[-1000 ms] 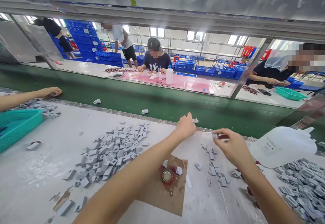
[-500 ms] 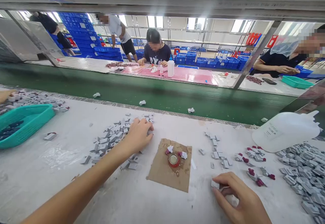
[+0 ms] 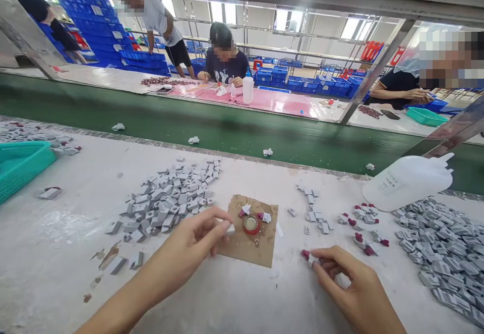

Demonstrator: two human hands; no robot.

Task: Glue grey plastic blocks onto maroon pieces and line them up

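Note:
My left hand [image 3: 200, 235] is closed in a pinch on a small grey plastic block [image 3: 230, 228], just left of a brown cardboard square [image 3: 245, 254]. On the cardboard sits a round red-rimmed cap [image 3: 251, 225] with a pale centre, beside two small white-and-maroon pieces [image 3: 264, 217]. Right of the cardboard, my right hand [image 3: 351, 281] pinches a small grey-and-maroon piece [image 3: 312, 258], its maroon end pointing left. Behind my left hand spreads a pile of loose grey blocks [image 3: 166, 203].
More grey blocks [image 3: 446, 258] are heaped at the right, near a white plastic bottle [image 3: 404, 182] lying tilted. Several grey-and-maroon pieces [image 3: 365, 214] lie nearby. A teal basket [image 3: 28, 167] stands left. Beyond runs a green conveyor belt [image 3: 227, 134]; co-workers [image 3: 227, 64] are across it.
My left hand has come away from the grey pile toward the cardboard, with a block in its fingers. A maroon end now shows on my right hand's piece. The view has shifted.

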